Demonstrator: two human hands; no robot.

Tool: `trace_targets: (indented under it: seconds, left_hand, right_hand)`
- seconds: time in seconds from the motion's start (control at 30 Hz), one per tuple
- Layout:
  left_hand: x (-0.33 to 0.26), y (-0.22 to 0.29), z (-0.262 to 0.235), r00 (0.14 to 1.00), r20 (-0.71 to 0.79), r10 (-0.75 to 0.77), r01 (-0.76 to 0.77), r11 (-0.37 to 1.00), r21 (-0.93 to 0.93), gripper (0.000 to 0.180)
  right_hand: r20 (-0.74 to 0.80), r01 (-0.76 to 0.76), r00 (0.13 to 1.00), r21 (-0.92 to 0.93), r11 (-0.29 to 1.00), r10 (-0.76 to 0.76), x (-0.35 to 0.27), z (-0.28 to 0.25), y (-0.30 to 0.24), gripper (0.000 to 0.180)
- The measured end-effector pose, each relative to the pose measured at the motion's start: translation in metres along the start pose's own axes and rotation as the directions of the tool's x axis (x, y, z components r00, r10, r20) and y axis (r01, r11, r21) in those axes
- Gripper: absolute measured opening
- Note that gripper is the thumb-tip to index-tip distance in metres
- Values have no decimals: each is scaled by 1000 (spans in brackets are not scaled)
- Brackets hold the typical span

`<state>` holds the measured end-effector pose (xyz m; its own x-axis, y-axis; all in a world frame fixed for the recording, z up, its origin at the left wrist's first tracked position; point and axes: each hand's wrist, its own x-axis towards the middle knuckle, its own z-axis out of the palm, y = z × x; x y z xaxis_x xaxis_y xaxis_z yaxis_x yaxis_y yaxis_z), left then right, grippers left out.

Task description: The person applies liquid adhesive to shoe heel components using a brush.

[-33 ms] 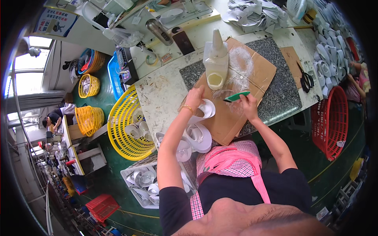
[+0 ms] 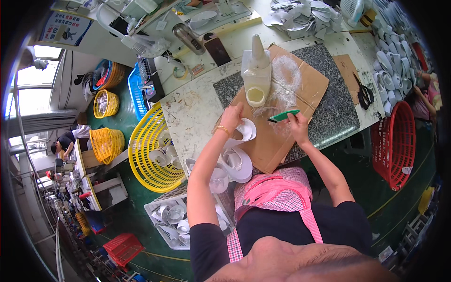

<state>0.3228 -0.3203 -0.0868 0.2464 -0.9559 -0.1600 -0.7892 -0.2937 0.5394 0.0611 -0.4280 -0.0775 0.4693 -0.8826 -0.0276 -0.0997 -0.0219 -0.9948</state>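
Note:
My left hand (image 2: 232, 117) is closed on the upper end of a curved white shoe piece (image 2: 248, 130), at the left edge of a cardboard sheet (image 2: 307, 87). Between the fingers of my right hand (image 2: 299, 128) is a flat green tool (image 2: 285, 115) with a dark lower edge; its exact kind is not clear. It hovers over or touches the glue-smeared cardboard, to the right of the white piece. Just beyond my hands stands a translucent plastic glue bottle (image 2: 257, 77) with a cone on top and a round opening showing pale yellow glue. More white shoe pieces (image 2: 237, 164) lie below my left hand.
A yellow basket (image 2: 141, 160) and a white crate (image 2: 164, 237) holding white pieces stand at my left. Scissors (image 2: 364, 94) lie right of the dark stone slab (image 2: 336, 89). A red basket (image 2: 394, 145) stands at the right. A phone (image 2: 217, 50) and metal flask (image 2: 188, 38) sit farther back.

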Motion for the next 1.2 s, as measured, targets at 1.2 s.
trace_targets:
  seconds: [1.2]
  left_hand:
    - [-32, 48, -37, 734, -562, -381, 263, 923, -282, 35]
  right_hand:
    - [791, 854, 386, -113, 508, -474, 45, 105, -2, 23]
